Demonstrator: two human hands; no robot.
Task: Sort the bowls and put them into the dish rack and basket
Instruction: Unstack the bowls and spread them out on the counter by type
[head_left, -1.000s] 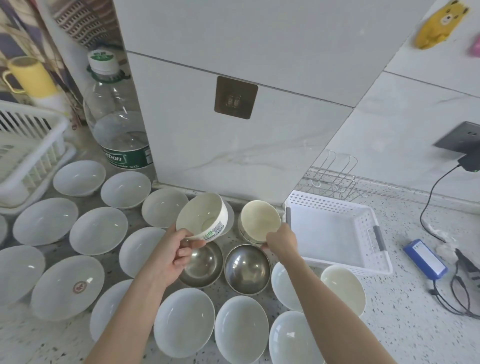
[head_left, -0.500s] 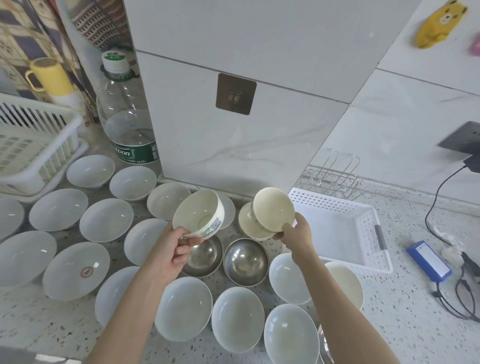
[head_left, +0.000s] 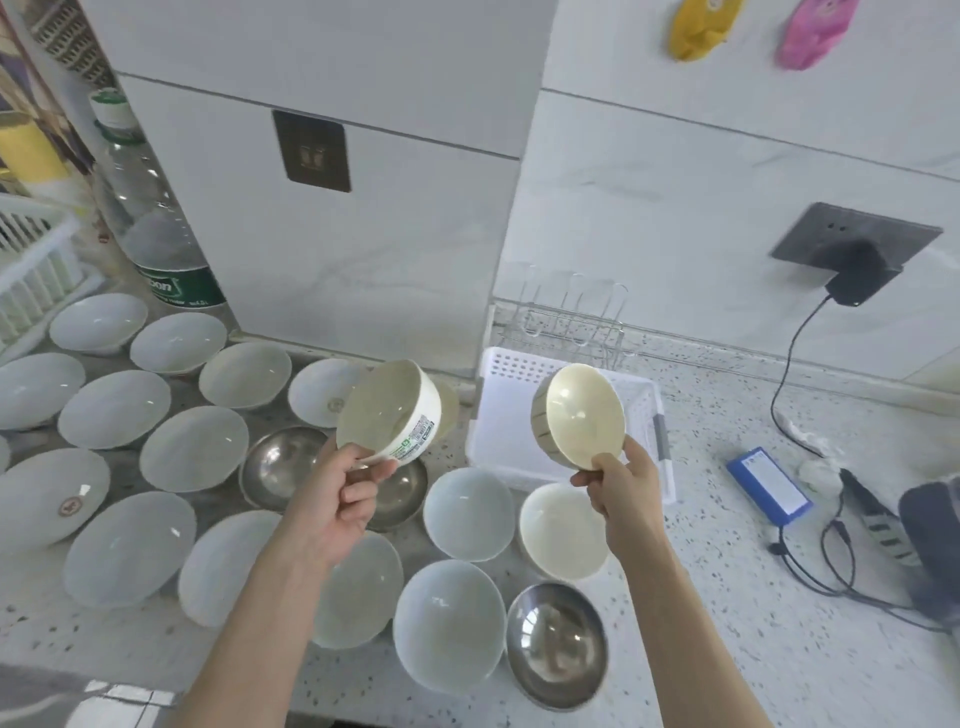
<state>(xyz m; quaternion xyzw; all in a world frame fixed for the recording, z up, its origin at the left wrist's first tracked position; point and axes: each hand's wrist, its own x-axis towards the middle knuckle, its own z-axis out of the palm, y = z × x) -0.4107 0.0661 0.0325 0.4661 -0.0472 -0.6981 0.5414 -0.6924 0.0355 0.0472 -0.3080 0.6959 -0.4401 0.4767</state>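
My left hand (head_left: 343, 501) grips a cream plastic bowl with a printed label (head_left: 387, 410) by its rim, tilted and lifted above the counter. My right hand (head_left: 618, 483) pinches the rim of a second cream bowl (head_left: 579, 415), held tilted in front of the white plastic basket (head_left: 654, 410). Several white bowls (head_left: 195, 454) lie spread over the speckled counter, with steel bowls (head_left: 556, 649) among them. Behind the basket stands a wire dish rack (head_left: 571, 317). A white slatted dish rack (head_left: 31, 270) sits at the far left edge.
A large water bottle (head_left: 156, 244) stands by the wall at the left. To the right lie a blue battery pack (head_left: 769, 483), black cables (head_left: 831, 561) and a plugged-in charger (head_left: 857, 275).
My right hand has lifted its cream bowl off the counter and carried it right, in front of the basket. My left hand's bowl stays raised. The camera has swung to the right.
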